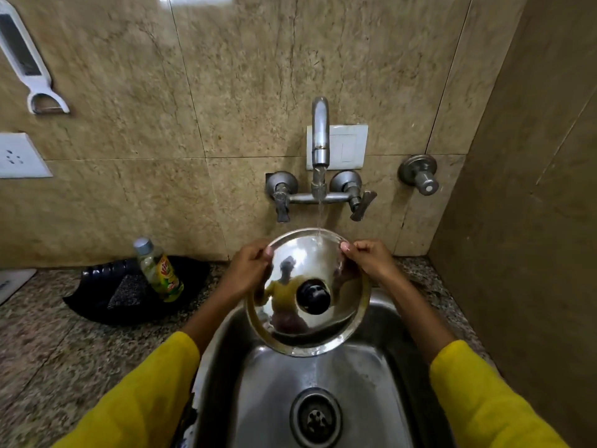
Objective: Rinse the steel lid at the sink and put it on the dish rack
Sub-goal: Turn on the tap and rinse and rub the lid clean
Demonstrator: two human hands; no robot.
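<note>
Beige marble wall tiles back a stainless steel sink (384,367), where the left hand (247,270) and right hand (371,258) grip opposite rims of a round steel lid with black knob (290,305), fingers (347,246) pinched on it, tilted under water from the chrome wall tap (320,137).

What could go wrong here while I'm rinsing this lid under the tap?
The steel lid is wet and pinched only at its rim by the left hand and right hand; that grip might slip, dropping it into the sink. Water hitting the tilted surface may also splash the yellow sleeves.
</note>
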